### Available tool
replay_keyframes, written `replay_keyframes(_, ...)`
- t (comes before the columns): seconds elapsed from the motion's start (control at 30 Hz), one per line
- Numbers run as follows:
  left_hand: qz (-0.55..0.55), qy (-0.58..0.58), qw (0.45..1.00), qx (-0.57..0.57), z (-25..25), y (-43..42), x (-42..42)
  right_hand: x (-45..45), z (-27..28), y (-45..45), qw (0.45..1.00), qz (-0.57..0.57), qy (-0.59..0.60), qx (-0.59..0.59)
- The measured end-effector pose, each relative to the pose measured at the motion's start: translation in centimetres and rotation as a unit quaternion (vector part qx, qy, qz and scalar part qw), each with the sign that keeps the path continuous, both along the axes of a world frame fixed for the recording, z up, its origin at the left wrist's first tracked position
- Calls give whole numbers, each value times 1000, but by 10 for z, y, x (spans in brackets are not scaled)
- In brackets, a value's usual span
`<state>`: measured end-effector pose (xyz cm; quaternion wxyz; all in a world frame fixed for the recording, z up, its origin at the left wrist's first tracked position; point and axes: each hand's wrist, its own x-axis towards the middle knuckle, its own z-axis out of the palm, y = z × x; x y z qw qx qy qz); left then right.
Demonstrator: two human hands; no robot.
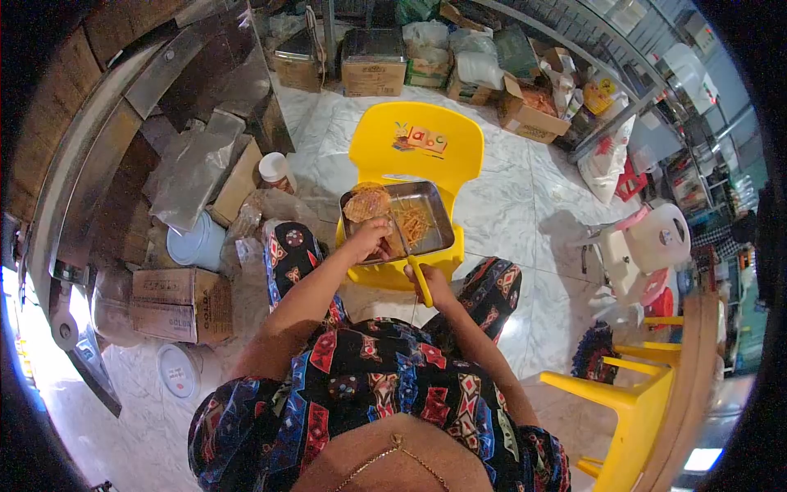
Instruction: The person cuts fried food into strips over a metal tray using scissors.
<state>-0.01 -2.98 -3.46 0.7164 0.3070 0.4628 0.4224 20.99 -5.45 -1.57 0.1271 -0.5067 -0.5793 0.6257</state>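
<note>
Right hand gripping yellow-handled knife, long axis pointing toward eleven o'clock; left hand, nearer, holding browned slab lying at its twelve.

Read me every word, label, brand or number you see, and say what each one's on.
"a b c": on the yellow chair's backrest.
Too small or blurred to read: print on the left cardboard box, the white bucket's lid and the back cartons.
</note>
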Motion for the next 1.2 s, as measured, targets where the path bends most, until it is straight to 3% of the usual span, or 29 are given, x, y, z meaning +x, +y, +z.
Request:
replay_keyframes(0.27, 161, -22, 987, 1, 16, 5, -10, 2, 4, -7, 998, 36, 45, -24)
replay_keyframes(0.47, 209, -11, 978, 6, 25, 4, -8, 3, -6, -11, 997, 44, 50, -35)
replay_keyframes(0.87, 146, 25, 989, 21, 10, 4, -8, 3, -4, -11, 997, 69, 29, -26)
replay_keyframes(1.07, 187, 26, 982, -23, 19, 3, -7, 1, 2, -13, 997, 50, 39, -46)
replay_keyframes(1.2, 199, 46, 979, 4, 10, 4, -6, 1, 0, -12, 998, 52, 26, -39)
